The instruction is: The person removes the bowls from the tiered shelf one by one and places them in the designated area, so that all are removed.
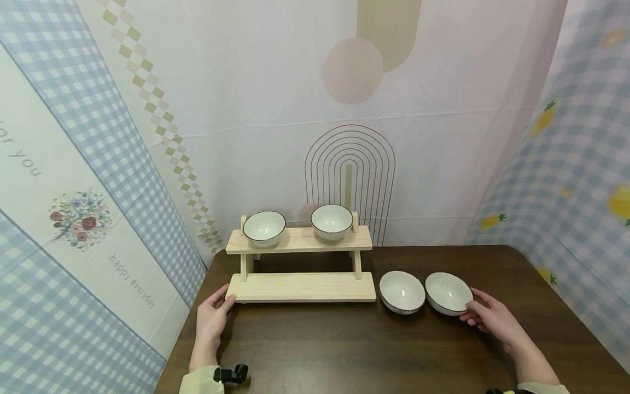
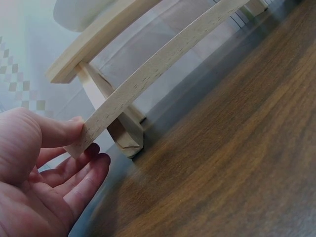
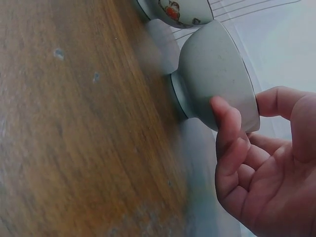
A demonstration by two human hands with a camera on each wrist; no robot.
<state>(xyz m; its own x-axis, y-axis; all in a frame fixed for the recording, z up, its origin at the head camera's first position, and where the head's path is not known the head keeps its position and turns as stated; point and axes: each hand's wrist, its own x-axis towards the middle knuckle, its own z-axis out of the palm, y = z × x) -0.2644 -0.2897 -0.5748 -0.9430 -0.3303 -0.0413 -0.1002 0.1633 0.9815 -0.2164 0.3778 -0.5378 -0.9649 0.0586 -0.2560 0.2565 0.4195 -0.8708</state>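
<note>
My left hand (image 1: 213, 316) pinches the left end of the lower board of a two-tier wooden shelf (image 1: 302, 287), thumb on top and fingers beneath. On the right, my right hand (image 1: 492, 316) holds the rim of a white bowl (image 1: 449, 293), its fingers curled against the outer wall in the right wrist view. Just left of it is another white bowl (image 1: 402, 291) with a dark rim; a red floral pattern shows on its outside (image 3: 180, 10). Two more white bowls, one at left (image 1: 264, 227) and one at right (image 1: 332, 220), sit on the upper board.
The shelf and both lower bowls stand on a dark brown wooden table (image 1: 334, 350). Behind it hangs a pale patterned curtain (image 1: 256, 137), with blue checked cloth (image 1: 581, 180) at the right side and more at the left.
</note>
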